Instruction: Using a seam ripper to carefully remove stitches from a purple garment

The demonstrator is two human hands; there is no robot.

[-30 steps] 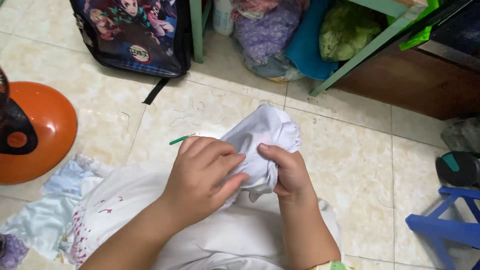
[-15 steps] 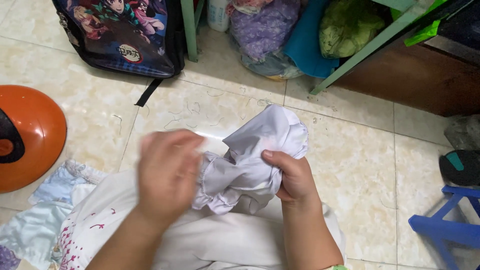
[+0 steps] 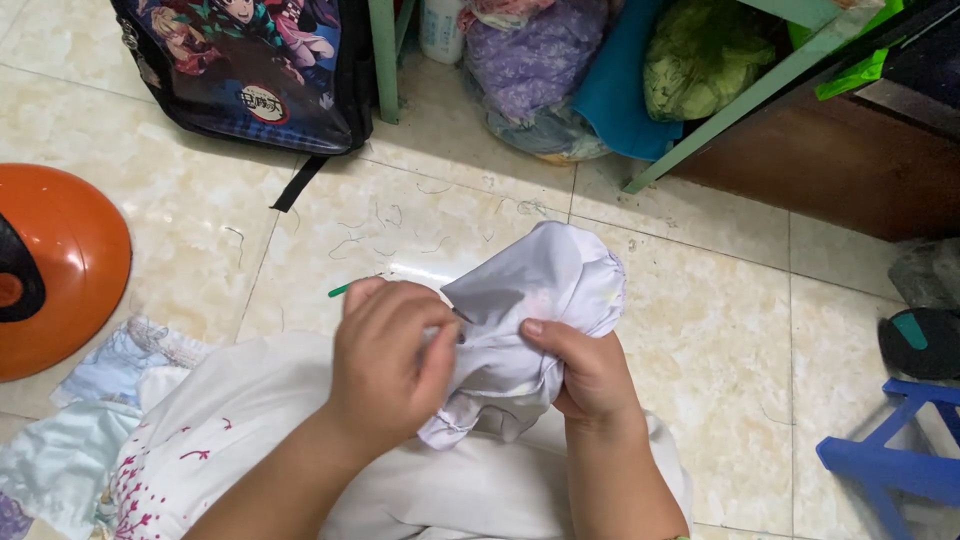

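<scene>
- Head view: the right hand (image 3: 590, 375) grips a bunched white sleeve (image 3: 535, 300) of a garment, its gathered cuff pointing up and away from the person over the tiled floor (image 3: 700, 300).
- The left hand (image 3: 385, 365) sits just beside the sleeve on its left, fingers pinched around a thin green-tipped tool (image 3: 342, 290), probably a seam ripper; its working end is hidden.
- The tool's long axis runs left to right, towards the cloth; the left hand is nearer the seam.
- An orange helmet (image 3: 70, 260) lies well apart.

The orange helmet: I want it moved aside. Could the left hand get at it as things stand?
Probably not at once: the left hand is busy at the white cloth. The orange helmet lies apart on bare floor, nothing between.
</scene>
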